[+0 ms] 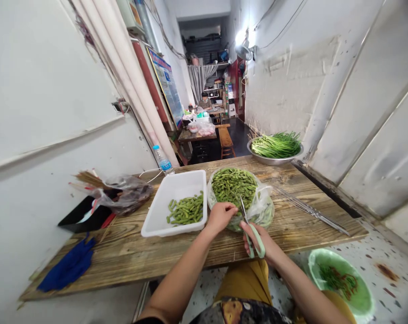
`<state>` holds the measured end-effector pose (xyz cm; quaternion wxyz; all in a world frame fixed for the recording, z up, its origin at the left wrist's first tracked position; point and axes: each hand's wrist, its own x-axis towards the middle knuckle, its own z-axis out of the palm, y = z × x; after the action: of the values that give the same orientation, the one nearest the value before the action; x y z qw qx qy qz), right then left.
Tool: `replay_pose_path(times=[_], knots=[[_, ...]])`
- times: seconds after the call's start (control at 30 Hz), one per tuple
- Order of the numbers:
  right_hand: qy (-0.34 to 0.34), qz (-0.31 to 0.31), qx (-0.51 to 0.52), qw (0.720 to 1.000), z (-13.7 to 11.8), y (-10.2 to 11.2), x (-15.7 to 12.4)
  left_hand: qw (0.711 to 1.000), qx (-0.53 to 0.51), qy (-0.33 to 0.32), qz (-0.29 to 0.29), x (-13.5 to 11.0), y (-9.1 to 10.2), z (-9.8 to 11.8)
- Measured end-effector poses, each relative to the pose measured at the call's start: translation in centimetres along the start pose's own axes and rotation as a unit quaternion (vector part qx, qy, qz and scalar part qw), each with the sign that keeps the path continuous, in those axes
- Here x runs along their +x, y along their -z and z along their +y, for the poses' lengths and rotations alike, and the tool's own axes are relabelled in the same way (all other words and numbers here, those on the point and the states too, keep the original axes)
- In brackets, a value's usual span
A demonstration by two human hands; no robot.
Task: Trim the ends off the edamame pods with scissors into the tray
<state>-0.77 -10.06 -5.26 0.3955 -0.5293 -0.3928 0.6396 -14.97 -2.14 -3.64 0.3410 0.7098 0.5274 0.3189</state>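
Note:
My left hand (220, 216) reaches into a clear plastic bag (262, 209) heaped with green edamame pods (234, 184), its fingers curled down onto the pods at the bag's near edge. What it pinches is hidden. My right hand (262, 243) grips green-handled scissors (253, 236), blades pointing up toward the bag beside the left fingers. To the left, a white rectangular tray (163, 211) holds a small pile of pods (186, 210). All rest on a wooden plank table (129, 252).
A metal bowl of green stalks (276, 146) stands at the far right corner. Metal skewers (308, 209) lie on the right. A bag of sticks (123, 193), black box (82, 216), blue cloth (69, 265) and water bottle (162, 159) are left. A green-lined bin (342, 283) stands on the floor. A person sits far back.

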Motion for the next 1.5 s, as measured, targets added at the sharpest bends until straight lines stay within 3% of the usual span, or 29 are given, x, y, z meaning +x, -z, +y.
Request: replay_pose_path(times=[0.23, 0.37, 0.43, 0.6, 0.67, 0.97, 1.33, 1.5], knots=[[0.073, -0.016, -0.102, 0.992, -0.2, 0.2, -0.8, 0.987, -0.154, 0.031, -0.036, -1.7, 0.9, 1.0], [0.069, -0.007, -0.133, 0.989, -0.5, 0.2, -0.7, 0.97, -0.228, 0.075, -0.033, -1.7, 1.0, 0.3], [0.07, -0.006, -0.116, 0.991, -0.5, 0.0, -0.6, 0.945, -0.309, 0.11, -0.016, -1.6, 0.7, 0.0], [0.053, -0.053, -0.019, 0.997, -0.4, -0.3, -0.9, 0.836, -0.52, 0.174, 0.023, -1.5, 0.1, 0.1], [0.037, -0.063, -0.001, 0.997, -0.5, -0.3, -0.9, 0.817, -0.547, 0.181, 0.018, -1.5, 0.0, 0.4], [0.043, -0.047, -0.067, 0.996, -1.8, 0.0, -0.6, 0.824, -0.538, 0.169, 0.053, -1.4, -0.7, 1.4], [0.08, -0.062, -0.14, 0.985, -1.3, 1.7, 0.8, 0.834, -0.509, 0.187, 0.099, -0.5, -1.9, 1.5], [0.089, -0.056, -0.096, 0.99, -1.3, 0.8, 0.1, 0.838, -0.506, 0.181, 0.093, -0.9, -2.4, 2.1]])
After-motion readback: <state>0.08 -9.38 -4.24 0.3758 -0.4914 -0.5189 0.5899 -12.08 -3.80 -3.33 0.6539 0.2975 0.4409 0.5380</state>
